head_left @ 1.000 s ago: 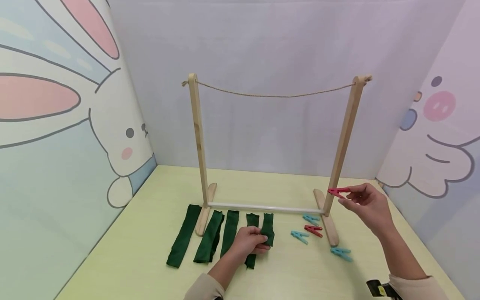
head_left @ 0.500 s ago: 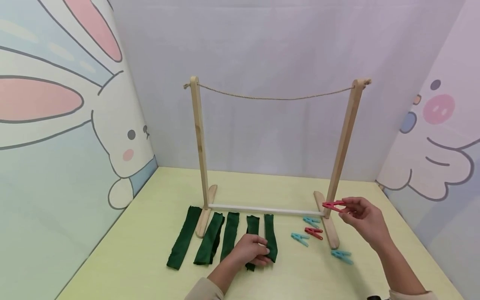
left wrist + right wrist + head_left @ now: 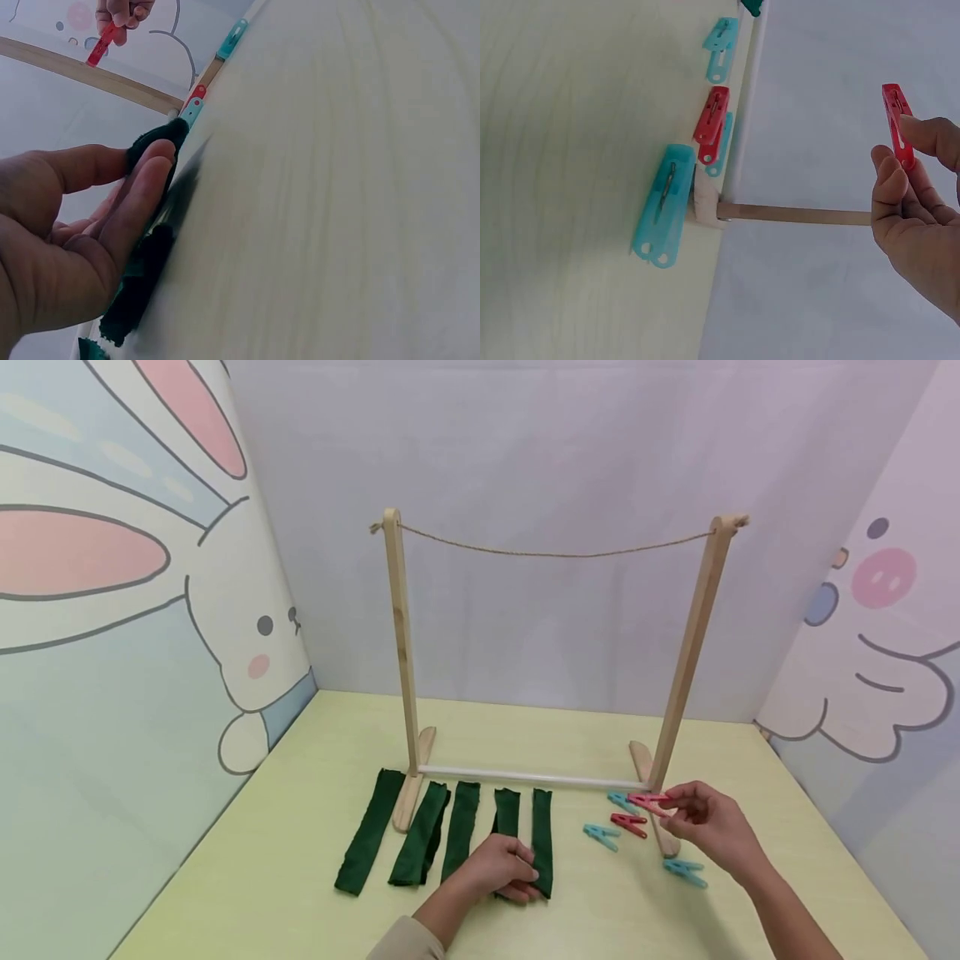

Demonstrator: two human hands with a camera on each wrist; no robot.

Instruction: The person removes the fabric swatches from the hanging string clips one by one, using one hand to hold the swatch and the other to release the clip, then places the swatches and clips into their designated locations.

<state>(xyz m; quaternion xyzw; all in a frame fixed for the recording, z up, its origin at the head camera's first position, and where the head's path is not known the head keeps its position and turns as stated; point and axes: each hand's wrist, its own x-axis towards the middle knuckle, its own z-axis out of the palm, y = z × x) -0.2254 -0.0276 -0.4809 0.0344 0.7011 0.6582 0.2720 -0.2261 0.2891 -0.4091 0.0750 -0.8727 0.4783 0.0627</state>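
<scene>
In the head view several dark green cloth strips lie side by side on the table. My left hand (image 3: 501, 867) reaches over the fourth strip (image 3: 507, 810) to the rightmost strip (image 3: 542, 835). The left wrist view shows its thumb and fingers pinching the edge of the dark green strip (image 3: 180, 129). My right hand (image 3: 708, 822) holds a red clothespin (image 3: 647, 802) above the table by the right post, pinched at its handle ends in the right wrist view. Below it lie another red clothespin (image 3: 628, 824) and blue clothespins, one of them (image 3: 602, 837) further left.
A wooden frame with two posts, the right one (image 3: 693, 643), stands behind the strips. A twine line (image 3: 555, 555) sags between the post tops, and a white rod (image 3: 525, 776) joins the feet. One blue clothespin (image 3: 684, 872) lies in front of the right foot.
My left hand has lowered the rightmost strip and it now lies straighter, stretching nearer to me. My right hand has moved down and a little left with the red clothespin.
</scene>
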